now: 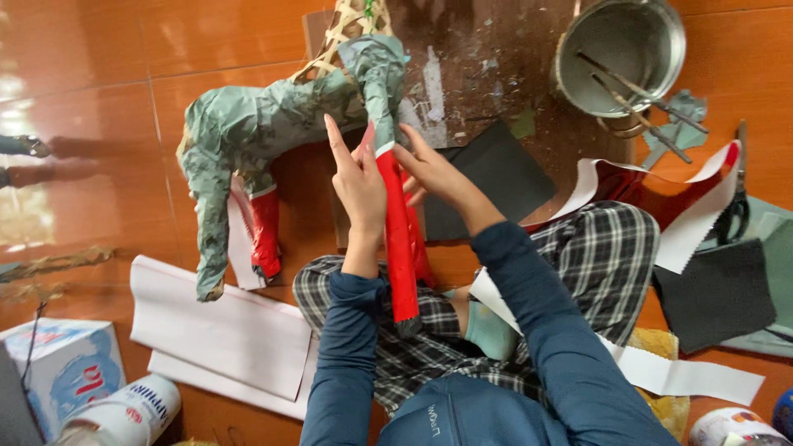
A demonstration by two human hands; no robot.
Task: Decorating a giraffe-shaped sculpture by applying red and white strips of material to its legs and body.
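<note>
Blue-white carton [62,372] & white jar [124,413] bottom-left on glossy orange tile floor [107,74]. Left hand [359,177] & right hand [429,169] both grasp red-wrapped leg [399,239] of paper animal figure [273,124].

Grey-green paper figure [273,124] — red leg wrap [399,248], plaid trousers [603,256].

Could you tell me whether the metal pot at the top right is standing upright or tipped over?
Upright. The metal pot shows its open mouth to the camera looking down, and sticks rest inside it, leaning over its rim.
</note>
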